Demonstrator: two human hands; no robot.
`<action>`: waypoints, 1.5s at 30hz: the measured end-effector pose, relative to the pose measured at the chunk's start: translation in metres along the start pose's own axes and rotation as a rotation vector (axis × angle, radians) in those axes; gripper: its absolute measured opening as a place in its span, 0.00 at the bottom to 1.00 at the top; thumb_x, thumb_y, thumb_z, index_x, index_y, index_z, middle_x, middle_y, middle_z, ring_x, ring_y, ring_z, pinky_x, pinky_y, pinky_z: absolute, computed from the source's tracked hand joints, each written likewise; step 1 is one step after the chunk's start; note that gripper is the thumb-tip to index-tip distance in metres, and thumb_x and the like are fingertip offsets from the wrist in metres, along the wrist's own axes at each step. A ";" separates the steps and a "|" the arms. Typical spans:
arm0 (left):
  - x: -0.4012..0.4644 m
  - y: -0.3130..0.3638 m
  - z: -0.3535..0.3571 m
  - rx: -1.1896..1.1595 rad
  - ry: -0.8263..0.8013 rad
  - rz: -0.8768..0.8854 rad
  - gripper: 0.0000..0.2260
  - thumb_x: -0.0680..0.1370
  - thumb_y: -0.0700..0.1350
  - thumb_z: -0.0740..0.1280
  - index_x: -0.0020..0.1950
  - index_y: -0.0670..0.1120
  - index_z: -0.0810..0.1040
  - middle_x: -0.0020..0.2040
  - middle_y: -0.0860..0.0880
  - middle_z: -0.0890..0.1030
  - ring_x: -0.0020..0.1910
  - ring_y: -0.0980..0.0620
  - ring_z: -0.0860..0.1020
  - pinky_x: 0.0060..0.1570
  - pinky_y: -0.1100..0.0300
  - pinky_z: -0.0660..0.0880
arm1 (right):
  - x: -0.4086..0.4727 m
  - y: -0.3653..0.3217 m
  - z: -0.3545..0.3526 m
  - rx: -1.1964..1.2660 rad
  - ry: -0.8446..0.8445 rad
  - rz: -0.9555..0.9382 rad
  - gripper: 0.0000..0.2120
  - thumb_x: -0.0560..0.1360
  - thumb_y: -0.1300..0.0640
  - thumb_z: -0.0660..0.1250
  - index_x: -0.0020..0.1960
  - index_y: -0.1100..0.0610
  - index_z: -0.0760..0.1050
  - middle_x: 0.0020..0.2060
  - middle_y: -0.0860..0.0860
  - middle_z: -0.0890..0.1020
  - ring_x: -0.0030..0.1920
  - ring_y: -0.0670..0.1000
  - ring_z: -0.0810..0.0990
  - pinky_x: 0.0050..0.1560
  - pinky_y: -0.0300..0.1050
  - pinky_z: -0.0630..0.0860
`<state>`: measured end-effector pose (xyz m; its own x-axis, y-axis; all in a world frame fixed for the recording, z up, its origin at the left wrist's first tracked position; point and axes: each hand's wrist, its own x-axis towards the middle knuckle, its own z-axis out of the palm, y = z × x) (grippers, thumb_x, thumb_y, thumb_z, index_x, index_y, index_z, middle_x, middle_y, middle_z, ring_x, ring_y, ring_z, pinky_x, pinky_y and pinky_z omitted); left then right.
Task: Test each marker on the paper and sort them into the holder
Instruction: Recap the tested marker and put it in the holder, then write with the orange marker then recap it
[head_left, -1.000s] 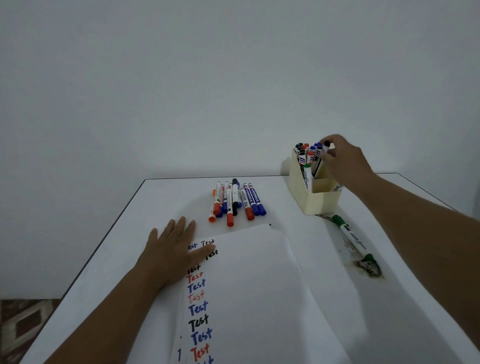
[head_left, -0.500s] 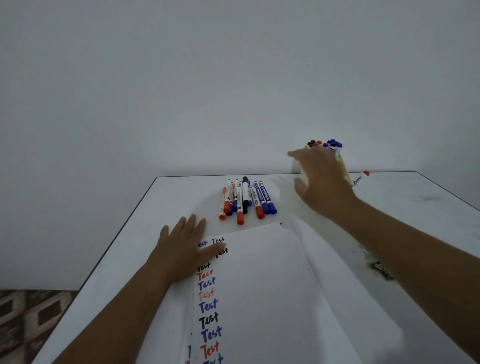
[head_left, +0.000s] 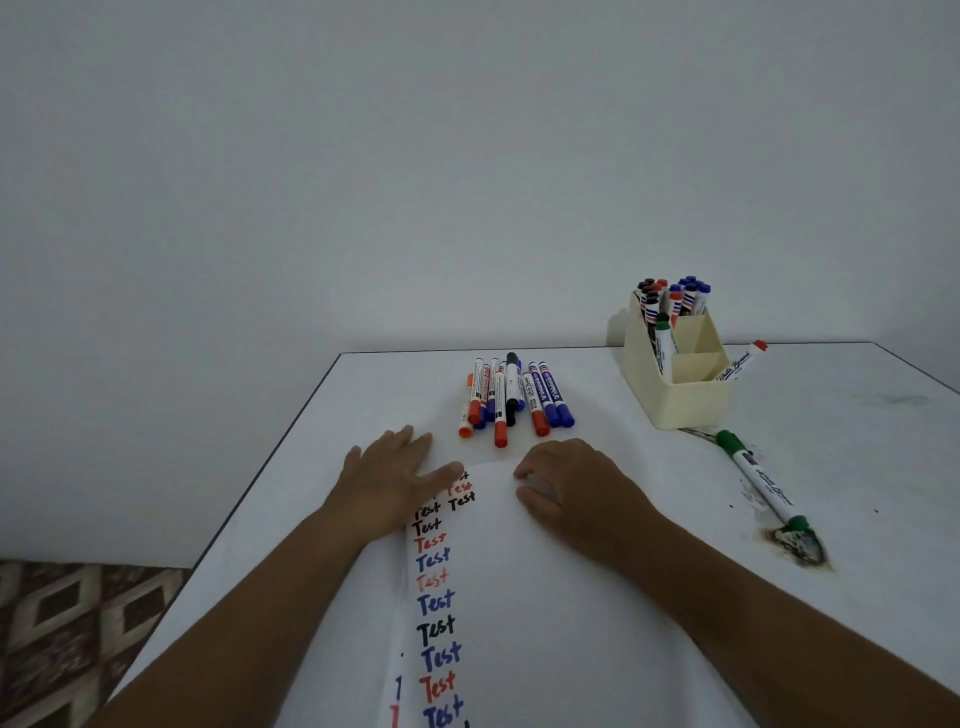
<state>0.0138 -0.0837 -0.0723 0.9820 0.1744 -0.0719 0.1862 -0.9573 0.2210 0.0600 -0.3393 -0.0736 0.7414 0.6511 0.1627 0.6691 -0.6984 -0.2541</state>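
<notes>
On the smooth white table (head_left: 831, 415), your left hand (head_left: 387, 480) presses the paper (head_left: 519, 623) with flat fingers; your right hand (head_left: 569, 491) hovers, fingers loosely curled, empty.

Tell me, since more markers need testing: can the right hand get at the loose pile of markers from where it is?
Probably yes. The right hand rests on the paper holding nothing, just short of the marker pile, and nothing lies between them.
</notes>
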 end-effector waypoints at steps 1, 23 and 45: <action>0.001 0.001 -0.002 -0.065 0.037 -0.015 0.40 0.75 0.75 0.52 0.80 0.54 0.58 0.81 0.51 0.57 0.79 0.50 0.56 0.77 0.43 0.51 | 0.000 0.000 0.000 -0.010 0.006 -0.001 0.19 0.84 0.44 0.57 0.69 0.51 0.75 0.67 0.48 0.77 0.64 0.49 0.74 0.66 0.44 0.70; 0.045 0.024 -0.010 -0.070 0.342 0.034 0.16 0.79 0.59 0.65 0.62 0.55 0.81 0.56 0.54 0.83 0.55 0.53 0.79 0.58 0.50 0.76 | 0.000 0.004 0.001 0.000 -0.015 0.014 0.19 0.84 0.44 0.56 0.71 0.49 0.73 0.69 0.46 0.76 0.66 0.48 0.72 0.68 0.43 0.68; -0.016 0.000 -0.068 -0.868 0.665 0.046 0.11 0.76 0.46 0.72 0.58 0.55 0.79 0.43 0.58 0.85 0.45 0.60 0.81 0.45 0.66 0.72 | 0.012 -0.013 -0.029 -0.086 -0.251 0.027 0.23 0.83 0.43 0.61 0.74 0.53 0.72 0.70 0.51 0.76 0.71 0.51 0.72 0.72 0.46 0.68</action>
<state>0.0000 -0.0705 -0.0055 0.7599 0.4822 0.4359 -0.1495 -0.5230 0.8391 0.0617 -0.3316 -0.0409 0.7299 0.6779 -0.0872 0.6594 -0.7320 -0.1714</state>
